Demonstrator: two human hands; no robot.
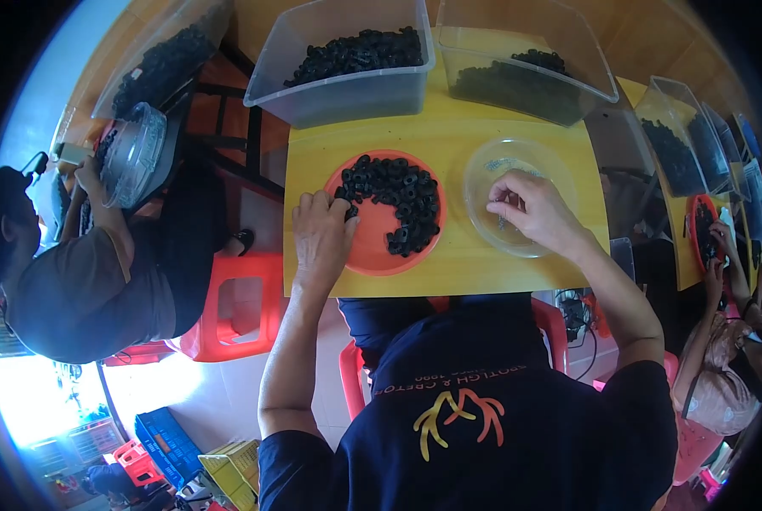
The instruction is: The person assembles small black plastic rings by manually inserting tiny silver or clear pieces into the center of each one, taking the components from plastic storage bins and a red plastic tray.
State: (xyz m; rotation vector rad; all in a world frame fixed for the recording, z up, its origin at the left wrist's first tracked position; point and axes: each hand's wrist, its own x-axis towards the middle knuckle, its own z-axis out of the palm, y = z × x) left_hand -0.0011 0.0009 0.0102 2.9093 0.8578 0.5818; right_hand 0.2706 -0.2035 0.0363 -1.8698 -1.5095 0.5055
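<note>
— Fingers (334,204) of the left hand (321,238): status?
— Curled narrow, tips touching the black rubber rings (398,200) at the left rim of the orange plate (372,251). Whether a ring is pinched cannot be told.
— And the right hand (534,209)?
— Positioned over the clear round bowl (483,175), just right of the plate; fingertips bunched close on something too small to identify.
— Location of both vessels?
— On the yellow table (449,272). Two clear bins (347,94) of black rings stand at its far edge. Another person (83,289) sits left, holding a clear container (134,153).
</note>
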